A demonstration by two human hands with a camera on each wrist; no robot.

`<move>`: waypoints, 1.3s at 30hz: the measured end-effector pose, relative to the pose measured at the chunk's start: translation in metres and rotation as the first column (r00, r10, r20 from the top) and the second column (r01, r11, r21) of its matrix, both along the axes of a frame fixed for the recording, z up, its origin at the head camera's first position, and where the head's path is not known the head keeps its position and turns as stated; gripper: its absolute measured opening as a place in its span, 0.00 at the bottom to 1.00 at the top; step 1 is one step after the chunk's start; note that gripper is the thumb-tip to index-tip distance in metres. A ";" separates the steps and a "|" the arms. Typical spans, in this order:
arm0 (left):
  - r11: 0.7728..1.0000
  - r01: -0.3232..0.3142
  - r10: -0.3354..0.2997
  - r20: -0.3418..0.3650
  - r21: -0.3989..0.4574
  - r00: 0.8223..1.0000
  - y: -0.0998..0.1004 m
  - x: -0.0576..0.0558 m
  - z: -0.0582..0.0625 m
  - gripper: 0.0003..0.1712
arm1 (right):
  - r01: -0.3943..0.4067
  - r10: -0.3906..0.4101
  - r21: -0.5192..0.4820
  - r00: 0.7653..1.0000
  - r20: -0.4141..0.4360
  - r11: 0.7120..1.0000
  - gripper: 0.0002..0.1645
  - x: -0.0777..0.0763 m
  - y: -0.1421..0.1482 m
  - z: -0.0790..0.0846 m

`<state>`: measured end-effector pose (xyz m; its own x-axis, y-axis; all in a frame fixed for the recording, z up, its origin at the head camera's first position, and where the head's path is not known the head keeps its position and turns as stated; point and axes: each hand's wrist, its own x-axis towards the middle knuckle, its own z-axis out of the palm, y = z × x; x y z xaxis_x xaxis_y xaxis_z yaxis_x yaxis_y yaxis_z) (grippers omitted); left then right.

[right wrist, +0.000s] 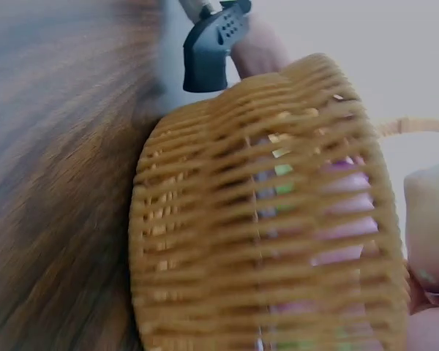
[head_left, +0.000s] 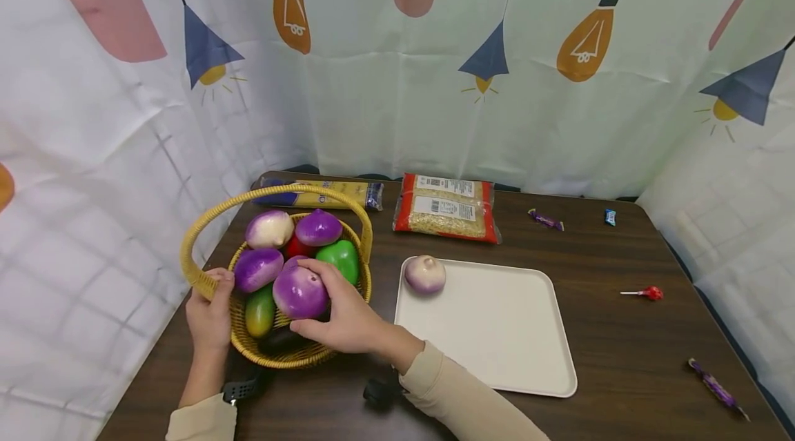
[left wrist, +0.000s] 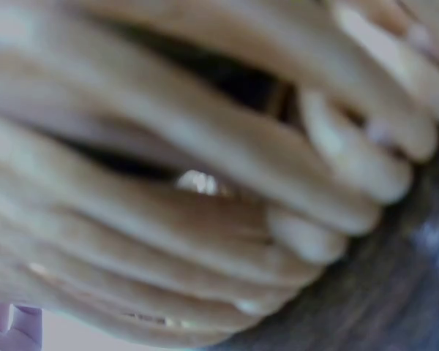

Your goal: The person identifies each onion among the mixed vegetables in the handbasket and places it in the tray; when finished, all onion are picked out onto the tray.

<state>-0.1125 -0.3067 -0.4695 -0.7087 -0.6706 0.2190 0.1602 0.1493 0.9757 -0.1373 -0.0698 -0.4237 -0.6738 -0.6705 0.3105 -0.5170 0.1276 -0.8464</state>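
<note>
A yellow wicker basket with a tall handle stands at the left of the table. My left hand grips it where the handle meets the rim. My right hand reaches in over the near right rim, thumb and fingers around a glossy purple onion. Around that lie another purple onion, a white and purple one, an oval purple vegetable, a green pepper and a green-yellow fruit. In the right wrist view, the woven wall hides most of the contents.
Right of the basket lies a white tray with a white-purple onion in its far left corner. Behind are a yellow-blue packet and a red-edged grain bag. A lollipop and wrapped candies lie at the right.
</note>
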 end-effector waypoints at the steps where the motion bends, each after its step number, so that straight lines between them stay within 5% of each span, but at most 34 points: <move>1: 1.000 -0.001 0.002 0.005 -0.006 1.000 0.000 0.000 0.000 0.05 | 0.006 -0.006 -0.020 1.000 0.020 1.000 0.47 0.001 0.005 0.001; 14: 1.000 -0.007 0.008 -0.008 0.026 1.000 -0.002 0.000 -0.003 0.06 | 0.135 -0.086 -0.188 0.965 0.247 0.973 0.38 0.005 0.085 0.000; 22: 0.999 -0.006 0.007 -0.012 0.033 1.000 -0.001 0.000 -0.002 0.07 | 0.276 -0.220 -0.211 0.942 0.253 0.938 0.49 0.008 0.138 -0.011; 26: 0.999 -0.009 0.009 0.001 0.040 1.000 0.000 0.001 -0.002 0.07 | 0.379 -0.340 -0.135 0.908 0.244 0.915 0.55 0.003 0.164 -0.019; 34: 0.999 0.004 -0.004 -0.008 0.043 1.000 0.002 0.002 0.006 0.08 | 0.537 -0.523 -0.053 0.836 0.165 0.842 0.47 -0.018 0.207 -0.034; 39: 0.999 0.011 -0.010 -0.012 0.049 1.000 0.003 0.003 0.007 0.07 | 0.622 -0.598 -0.038 0.766 0.235 0.782 0.50 -0.025 0.220 -0.039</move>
